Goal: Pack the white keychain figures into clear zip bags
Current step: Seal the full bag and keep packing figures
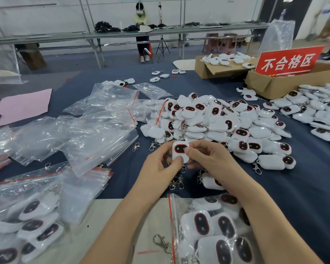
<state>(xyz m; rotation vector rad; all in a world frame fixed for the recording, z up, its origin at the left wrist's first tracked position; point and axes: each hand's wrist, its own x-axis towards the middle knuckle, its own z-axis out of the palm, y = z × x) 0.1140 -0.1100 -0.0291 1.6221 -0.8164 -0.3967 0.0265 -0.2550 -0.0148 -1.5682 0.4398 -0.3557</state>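
While the left hand (160,164) and right hand (204,159) together pinch one white keychain figure (180,151) above the tabletop (293,187), filled zip bags (213,231) lie nearest. The big loose pile (217,119) and many empty bags (95,130) suggest most packing remains.

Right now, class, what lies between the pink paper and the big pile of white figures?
Loose clear zip bags, shown in the head view.

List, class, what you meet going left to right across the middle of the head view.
pink sheet → empty clear zip bags → pile of white keychain figures → cardboard box holding a red sign
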